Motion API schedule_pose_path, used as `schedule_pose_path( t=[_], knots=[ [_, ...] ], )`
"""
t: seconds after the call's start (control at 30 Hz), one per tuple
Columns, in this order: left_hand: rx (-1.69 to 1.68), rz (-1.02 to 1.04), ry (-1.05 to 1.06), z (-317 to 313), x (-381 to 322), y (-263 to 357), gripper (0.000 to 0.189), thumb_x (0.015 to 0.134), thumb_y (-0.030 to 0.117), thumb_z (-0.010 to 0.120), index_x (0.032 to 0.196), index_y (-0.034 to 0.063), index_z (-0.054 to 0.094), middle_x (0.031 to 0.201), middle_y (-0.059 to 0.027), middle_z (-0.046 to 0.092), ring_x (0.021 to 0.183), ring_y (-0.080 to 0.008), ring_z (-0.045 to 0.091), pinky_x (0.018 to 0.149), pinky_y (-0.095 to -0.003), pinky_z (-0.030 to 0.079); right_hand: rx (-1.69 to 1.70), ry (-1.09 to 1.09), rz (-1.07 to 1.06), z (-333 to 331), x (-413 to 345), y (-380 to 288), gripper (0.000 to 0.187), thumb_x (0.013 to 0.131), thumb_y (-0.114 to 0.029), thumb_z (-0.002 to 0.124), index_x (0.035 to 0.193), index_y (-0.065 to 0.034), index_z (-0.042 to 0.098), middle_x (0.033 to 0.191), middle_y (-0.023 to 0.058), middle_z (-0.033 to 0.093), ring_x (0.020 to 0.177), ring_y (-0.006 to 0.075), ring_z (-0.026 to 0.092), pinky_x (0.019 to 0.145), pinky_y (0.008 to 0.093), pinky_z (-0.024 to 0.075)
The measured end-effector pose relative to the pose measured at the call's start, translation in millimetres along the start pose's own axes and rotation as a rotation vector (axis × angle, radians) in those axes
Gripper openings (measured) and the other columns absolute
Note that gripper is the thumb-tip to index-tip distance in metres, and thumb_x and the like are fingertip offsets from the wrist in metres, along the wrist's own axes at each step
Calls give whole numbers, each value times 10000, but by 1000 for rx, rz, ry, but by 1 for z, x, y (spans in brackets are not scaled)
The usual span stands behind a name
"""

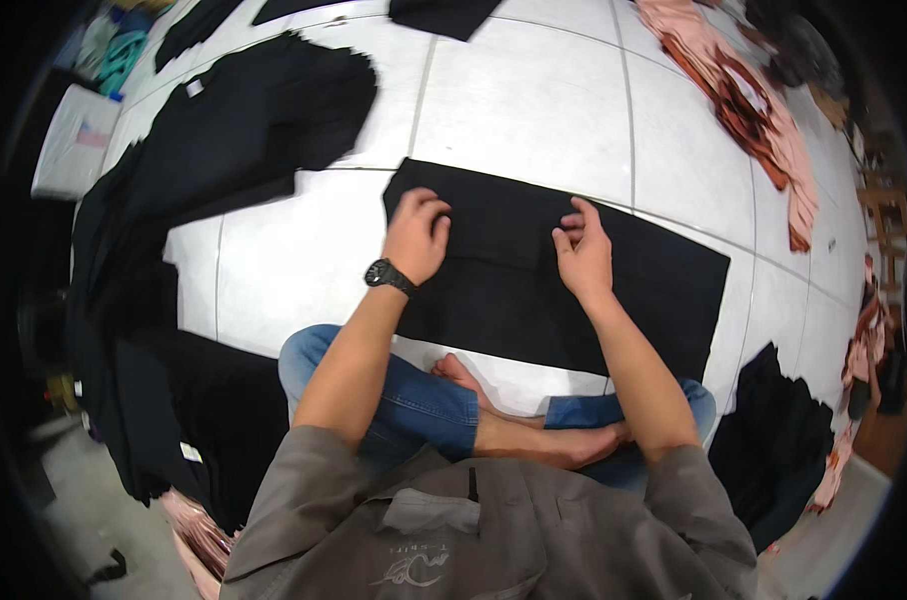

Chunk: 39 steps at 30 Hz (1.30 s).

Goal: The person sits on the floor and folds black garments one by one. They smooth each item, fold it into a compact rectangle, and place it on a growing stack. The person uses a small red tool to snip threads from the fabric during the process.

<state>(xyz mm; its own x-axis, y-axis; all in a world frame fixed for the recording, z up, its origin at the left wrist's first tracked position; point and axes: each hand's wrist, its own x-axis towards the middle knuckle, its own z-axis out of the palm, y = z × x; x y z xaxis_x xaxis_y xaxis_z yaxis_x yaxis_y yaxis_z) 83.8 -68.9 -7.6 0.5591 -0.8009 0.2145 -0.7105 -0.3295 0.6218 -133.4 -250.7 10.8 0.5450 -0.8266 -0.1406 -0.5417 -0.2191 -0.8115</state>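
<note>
A flat rectangular piece of black fabric lies on the white tiles in front of my crossed legs. Over its left end is my left hand, fingers bent, with a dark watch on the wrist. My right hand is above the fabric right of its middle, its fingers loosely bent and spread. Neither hand appears to hold anything. Whether the fingertips touch the cloth is not clear.
Stacks of black fabric curve around my left side, some with small white labels. Another black pile sits by my right knee. Pink and rust-coloured cloth lies at the far right. A white package stands at the left.
</note>
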Motion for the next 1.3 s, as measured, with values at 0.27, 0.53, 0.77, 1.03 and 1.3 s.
schedule_pose_path(
  t=[0.27,0.53,0.77,1.03,1.3],
  knots=[
    [675,-58,-309,37,50,-56,871,1029,588,512,1637,13,273,1728,-181,232,1618,-325,155,1253,-635,136,-698,268,-298,-143,18,137,758,1033,-466,564,1580,7,339,1643,211,366,1540,361,310,1255,526,246],
    [1026,-1,-210,34,49,10,781,1051,544,503,1629,52,320,1727,-186,220,1606,-362,169,1239,-657,165,-732,173,-12,-272,-39,255,670,1067,-468,496,1571,-39,399,1654,167,364,1556,338,285,1256,535,243],
    [179,586,-475,109,-67,168,210,930,216,723,1074,63,714,1044,-108,668,977,-324,614,820,-442,465,-452,48,-136,-296,-137,242,310,877,-56,721,1187,-53,736,1197,125,713,1112,354,632,1005,440,502],
    [163,414,-578,118,-75,160,157,980,178,701,978,50,611,866,-125,663,744,-352,658,656,-449,515,-426,136,-46,-286,-145,244,183,882,-50,721,1060,-57,684,1060,111,630,1079,328,595,957,441,485],
    [100,584,-416,156,-7,223,171,977,200,693,1019,37,668,888,-125,666,823,-325,666,741,-426,532,-526,379,-137,-263,-168,256,463,925,-179,714,1350,-42,593,1273,161,591,1220,360,560,1041,474,437]
  ],
)
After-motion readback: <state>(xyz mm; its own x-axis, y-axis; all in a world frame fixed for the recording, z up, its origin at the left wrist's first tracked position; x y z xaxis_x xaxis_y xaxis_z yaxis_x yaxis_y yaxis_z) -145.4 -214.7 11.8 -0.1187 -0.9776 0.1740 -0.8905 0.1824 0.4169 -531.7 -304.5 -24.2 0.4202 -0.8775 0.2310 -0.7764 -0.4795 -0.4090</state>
